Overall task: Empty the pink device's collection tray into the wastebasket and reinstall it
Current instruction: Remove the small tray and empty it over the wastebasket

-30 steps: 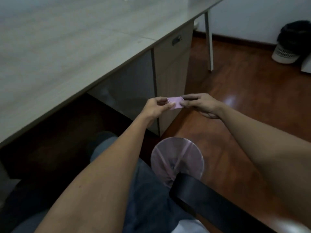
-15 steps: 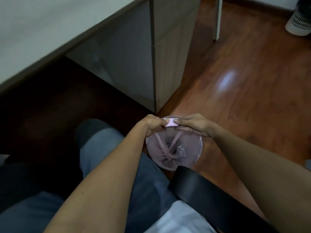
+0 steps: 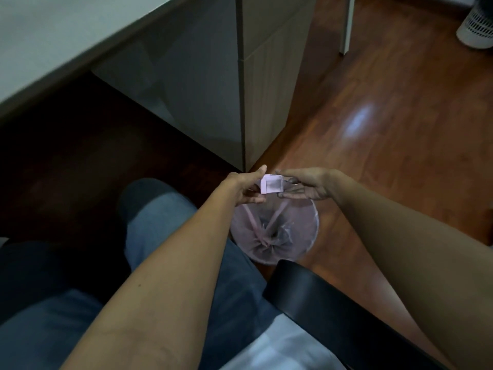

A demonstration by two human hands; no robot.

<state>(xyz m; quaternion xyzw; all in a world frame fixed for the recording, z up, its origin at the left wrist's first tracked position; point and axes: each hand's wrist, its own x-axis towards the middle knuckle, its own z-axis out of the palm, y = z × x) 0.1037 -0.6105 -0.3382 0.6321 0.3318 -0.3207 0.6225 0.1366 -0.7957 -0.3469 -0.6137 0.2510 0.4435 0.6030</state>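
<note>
The small pink device (image 3: 271,184) is held over the far rim of the wastebasket (image 3: 306,231), which is lined with a pink bag and stands on the floor beside my chair. My left hand (image 3: 246,189) pinches the device's left end. My right hand (image 3: 306,184) has its thumb above and fingers below the right end. A pale translucent piece, seemingly the collection tray (image 3: 285,188), sticks out there between those fingers. The bag holds some crumpled waste at its bottom.
A desk pedestal (image 3: 266,84) stands just beyond my hands, with the desk top (image 3: 53,30) at upper left. The black chair armrest (image 3: 333,311) crosses below the wastebasket. A white desk leg (image 3: 346,25) and a white slatted bin (image 3: 476,28) are far off on the wooden floor.
My view tilted down and both hands lowered the device from in front of the pedestal to above the wastebasket. My right hand has drawn slightly right from the device.
</note>
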